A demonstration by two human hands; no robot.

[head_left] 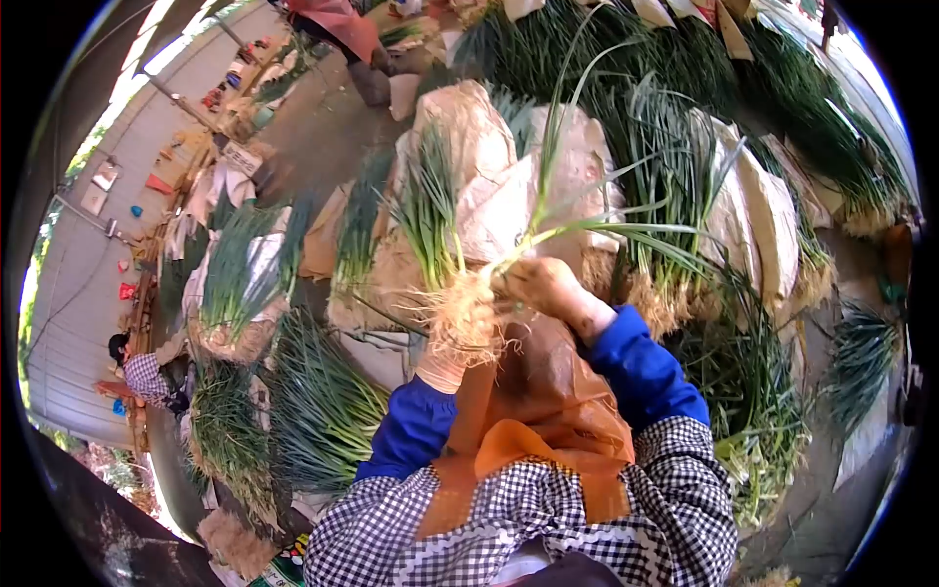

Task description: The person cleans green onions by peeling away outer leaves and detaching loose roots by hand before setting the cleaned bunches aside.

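Right hand [543, 284]: fingers clamped on green onion [537, 205], leaves above. Left hand [452, 349]: roots [465, 305] obscure fingers; grip cannot be told. Distant label [241, 158] illegible.

Held onions [465, 298] are before the apron [558, 401], over the near edge of the sacks [474, 112]; a bunch [360, 230] lies at their left edge, a bundle [673, 166] at their right, a pile [318, 396] left of the apron.
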